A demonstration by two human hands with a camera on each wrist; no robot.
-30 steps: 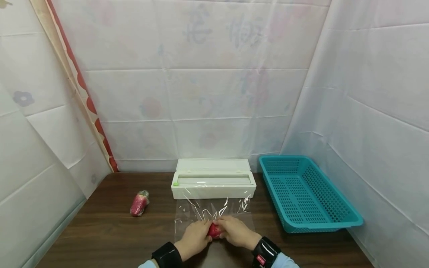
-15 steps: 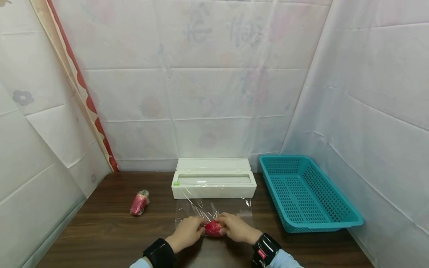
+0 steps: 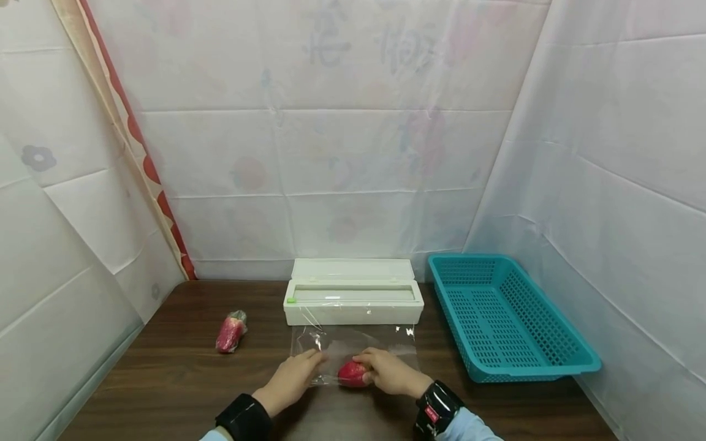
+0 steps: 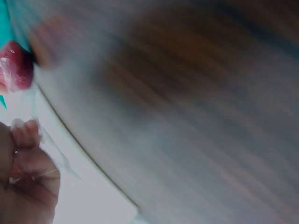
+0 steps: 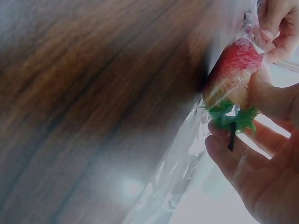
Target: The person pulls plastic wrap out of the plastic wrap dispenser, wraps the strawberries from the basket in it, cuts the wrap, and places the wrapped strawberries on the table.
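A red toy-like strawberry [image 3: 352, 374] with a pale top, green leaves [image 5: 236, 114] and a dark stem lies in clear cling film [image 3: 380, 338] at the table's front middle. My right hand [image 3: 390, 372] holds it by the leafy end, thumb on one side and fingers on the other. To its left, my left hand [image 3: 292, 375] pinches the film, which stretches from those fingertips to the strawberry's red tip. The left wrist view has the left hand [image 4: 32, 172] with curled fingers and film across it, apart from the strawberry [image 4: 17, 67].
Behind the film stands a white cling film dispenser [image 3: 353, 315] with its lid raised; the sheet runs out of its front. A film-wrapped red strawberry-like piece [image 3: 229, 335] lies at the left. A teal plastic basket [image 3: 529, 375] stands at the right. White cloth surrounds the table [image 3: 160, 380].
My left hand has moved left, off the strawberry, drawing film out sideways. More of the strawberry shows between the hands. My right hand stays on it with little movement.
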